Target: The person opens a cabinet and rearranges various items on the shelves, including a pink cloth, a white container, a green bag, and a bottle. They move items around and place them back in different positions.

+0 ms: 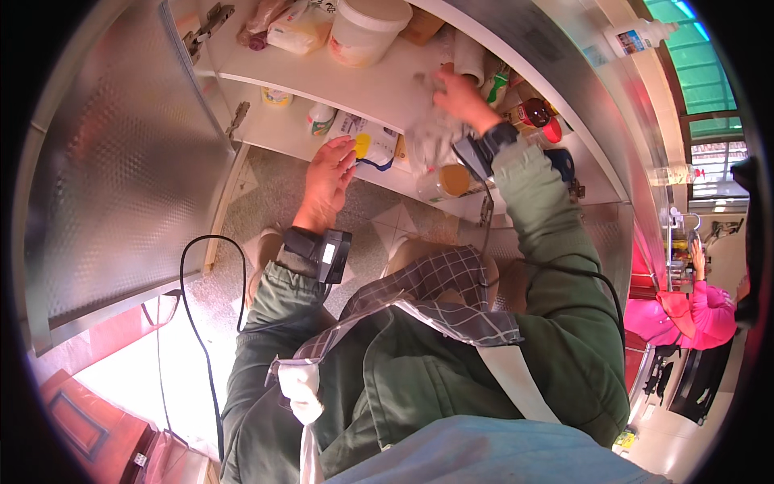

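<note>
My left hand (326,175) is raised in front of the lower cabinet shelf (248,130), with nothing in its bent fingers. Behind its fingertips stands a white printed packet (378,136) with a yellow patch, beside a small white and green bottle (321,116). My right hand (464,100) reaches over the upper shelf (338,85), near a white roll (469,57). Motion blurs its fingertips, so its grip is unclear. Just below it is a crumpled clear plastic bag (432,139); whether the hand touches it cannot be told. A jar with an orange-yellow lid (453,180) stands lower down.
A white bucket (369,30) and a plastic-wrapped packet (299,27) occupy the upper shelf. Bottles, one with a red cap (551,130), crowd the right side. The metal-faced cabinet door (127,169) hangs open at left. A black cable (208,357) loops beside me. Another person (683,314) stands at far right.
</note>
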`<action>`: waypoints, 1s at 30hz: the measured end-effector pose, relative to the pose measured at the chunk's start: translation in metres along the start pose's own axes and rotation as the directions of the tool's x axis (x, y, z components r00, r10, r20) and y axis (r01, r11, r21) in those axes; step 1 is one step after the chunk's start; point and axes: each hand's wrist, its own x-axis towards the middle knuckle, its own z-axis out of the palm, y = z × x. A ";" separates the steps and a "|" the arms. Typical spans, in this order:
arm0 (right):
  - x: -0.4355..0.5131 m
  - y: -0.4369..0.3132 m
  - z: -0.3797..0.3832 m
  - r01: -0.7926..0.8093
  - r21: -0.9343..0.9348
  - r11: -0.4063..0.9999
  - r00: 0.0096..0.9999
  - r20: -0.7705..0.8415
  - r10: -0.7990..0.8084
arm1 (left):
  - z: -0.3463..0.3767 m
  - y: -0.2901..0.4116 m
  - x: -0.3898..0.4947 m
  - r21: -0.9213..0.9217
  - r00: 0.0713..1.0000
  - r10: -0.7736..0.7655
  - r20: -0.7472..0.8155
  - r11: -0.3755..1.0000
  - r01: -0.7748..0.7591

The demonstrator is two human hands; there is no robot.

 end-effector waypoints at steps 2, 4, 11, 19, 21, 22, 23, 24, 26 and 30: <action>0.041 0.007 0.000 -0.153 -0.245 0.957 0.988 -0.055 0.143 | 0.000 0.001 0.003 0.016 1.000 -0.012 0.000 1.000 0.012; 0.078 0.012 0.014 -0.297 -0.293 0.909 0.950 -0.187 0.250 | -0.001 0.001 0.005 0.003 1.000 -0.009 -0.001 1.000 0.009; 0.129 0.063 0.054 -0.301 -0.491 0.817 0.953 -0.131 0.273 | 0.001 0.004 0.008 -0.035 1.000 -0.027 0.012 0.999 0.028; 0.073 0.016 0.063 -0.123 -0.347 0.930 0.989 -0.124 0.085 | 0.009 0.006 0.008 -0.031 1.000 0.007 0.010 0.999 -0.007; 0.041 -0.011 0.071 -0.019 -0.287 0.958 0.979 -0.201 -0.041 | 0.009 0.002 0.011 -0.021 1.000 0.020 -0.008 1.000 -0.021; 0.025 -0.020 0.070 0.047 -0.280 0.959 0.977 -0.188 -0.102 | 0.010 -0.001 0.013 -0.060 1.000 0.017 -0.003 0.998 -0.017; 0.010 -0.025 0.068 0.126 -0.268 0.955 0.966 -0.185 -0.179 | 0.010 -0.004 0.015 -0.046 1.000 0.022 -0.007 0.999 -0.022; -0.004 -0.028 0.064 0.188 -0.254 0.949 0.957 -0.170 -0.235 | 0.010 -0.007 0.016 -0.032 1.000 0.029 -0.009 0.999 -0.030; -0.038 -0.025 0.055 0.248 -0.182 0.951 0.957 -0.106 -0.270 | 0.010 -0.011 0.018 0.008 0.999 0.039 -0.019 0.999 -0.039; -0.112 0.002 0.028 0.269 -0.123 0.955 0.962 -0.010 -0.272 | 0.005 -0.010 0.016 0.019 0.997 0.068 -0.033 0.998 -0.067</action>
